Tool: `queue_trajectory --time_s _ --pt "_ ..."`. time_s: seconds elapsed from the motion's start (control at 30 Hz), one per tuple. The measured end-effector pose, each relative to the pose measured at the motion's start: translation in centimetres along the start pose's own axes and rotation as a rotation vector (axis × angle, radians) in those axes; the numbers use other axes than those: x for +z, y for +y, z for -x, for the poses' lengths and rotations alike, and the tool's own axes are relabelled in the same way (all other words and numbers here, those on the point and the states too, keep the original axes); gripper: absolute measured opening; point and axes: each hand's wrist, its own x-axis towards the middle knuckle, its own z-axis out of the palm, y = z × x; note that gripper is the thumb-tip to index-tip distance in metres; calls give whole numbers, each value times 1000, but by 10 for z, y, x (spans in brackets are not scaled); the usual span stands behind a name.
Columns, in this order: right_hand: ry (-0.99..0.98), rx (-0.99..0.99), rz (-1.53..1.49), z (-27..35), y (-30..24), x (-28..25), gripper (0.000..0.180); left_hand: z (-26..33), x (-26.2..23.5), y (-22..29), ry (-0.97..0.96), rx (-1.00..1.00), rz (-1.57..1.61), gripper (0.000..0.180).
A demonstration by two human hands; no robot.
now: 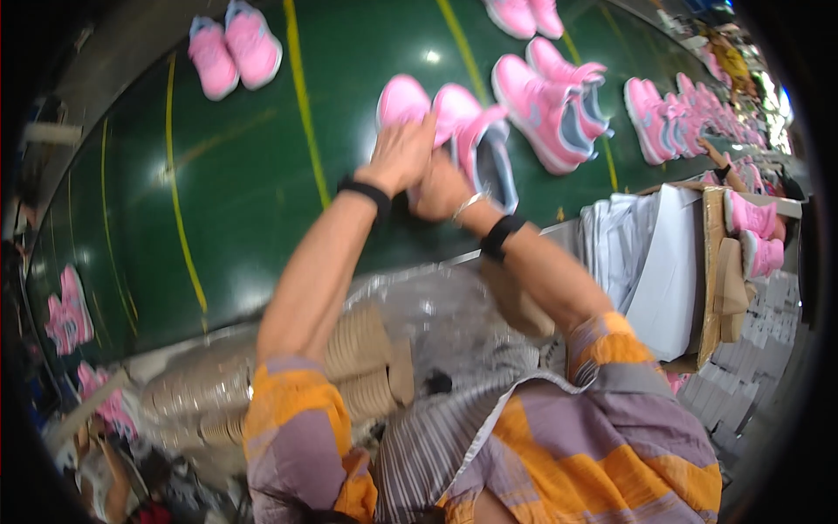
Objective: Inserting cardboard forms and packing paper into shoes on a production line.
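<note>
Both my hands are together at the left shoe of a pair of pink sneakers on a green conveyor belt. My left hand is closed over the upper of that sneaker, fingers bent toward its tongue. Lower and to the right, my right hand curls around its heel end, with the fingertips partly hidden. Only the sneaker's pink toe shows clearly beyond my hands. Its mate, with a light blue lining and its tongue pulled open, stands just to the right of my hands.
Further pink pairs stand along the belt between yellow lines, crowding toward the right. Nearer me are plastic-wrapped stacks of brown shoe inserts. At the right, a cardboard box holds white paper sheets. Another person's hand reaches in there.
</note>
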Motion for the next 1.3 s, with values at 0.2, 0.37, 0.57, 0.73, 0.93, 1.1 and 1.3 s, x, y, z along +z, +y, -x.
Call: queue_trajectory --time_s 0.2,0.37,0.57,0.73,0.93,1.1,1.3 --pt "209 -147 254 47 -14 -104 21 68 -123 52 13 -30 200 27" --pt "91 -319 -420 153 -78 -119 5 224 -169 114 -66 -80 299 16" --pt "-303 -37 -672 217 -112 -7 32 298 -60 171 -80 -168 131 59" --pt "46 -86 -869 223 -99 15 14 279 -53 185 -107 -153 163 67" --pt "-30 -555 -802 282 -15 -116 16 215 -46 222 -124 -211 895 52" --pt "807 295 525 356 173 -159 57 182 -36 271 -447 -49 1042 28" --pt "664 416 561 400 269 -129 39 134 -15 310 -852 190 825 23"
